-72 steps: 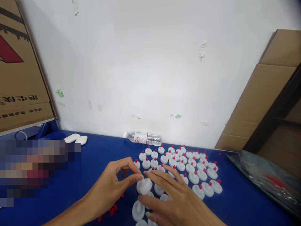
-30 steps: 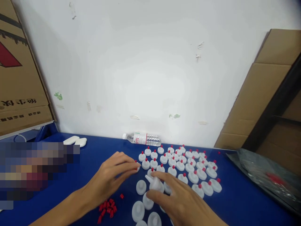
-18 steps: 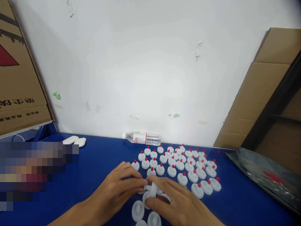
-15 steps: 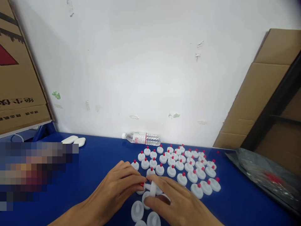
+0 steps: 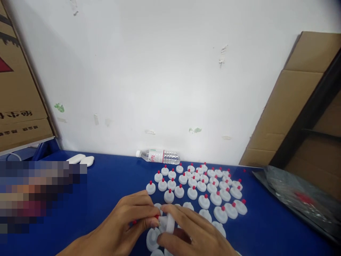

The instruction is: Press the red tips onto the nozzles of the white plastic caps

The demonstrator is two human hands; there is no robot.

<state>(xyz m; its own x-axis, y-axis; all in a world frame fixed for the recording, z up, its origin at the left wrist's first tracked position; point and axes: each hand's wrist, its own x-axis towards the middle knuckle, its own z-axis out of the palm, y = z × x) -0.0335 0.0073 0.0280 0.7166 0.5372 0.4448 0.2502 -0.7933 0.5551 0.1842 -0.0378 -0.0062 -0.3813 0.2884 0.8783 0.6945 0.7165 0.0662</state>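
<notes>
Left hand (image 5: 131, 218) pinching red cap (image 5: 157, 216) — mostly hidden, right hand (image 5: 193, 227) gripping white spouted lid (image 5: 171, 223) — partly covered

Even, bright light fills the scene, strongest on the middle of the smooth white-painted wall (image 5: 165, 81), which fades to grey toward the upper corners; the top right corner darkens further. The flat blue tabletop (image 5: 109, 181) looks deeper toned. Small glints streak the crinkled, clear-and-grey plastic bag (image 5: 298, 201). The tall brown cardboard boxes at left (image 5: 21, 81) and right (image 5: 282, 106) lean outward with wide-angle distortion. Coarse pixel blocks (image 5: 34, 195) hide the lower left.
</notes>
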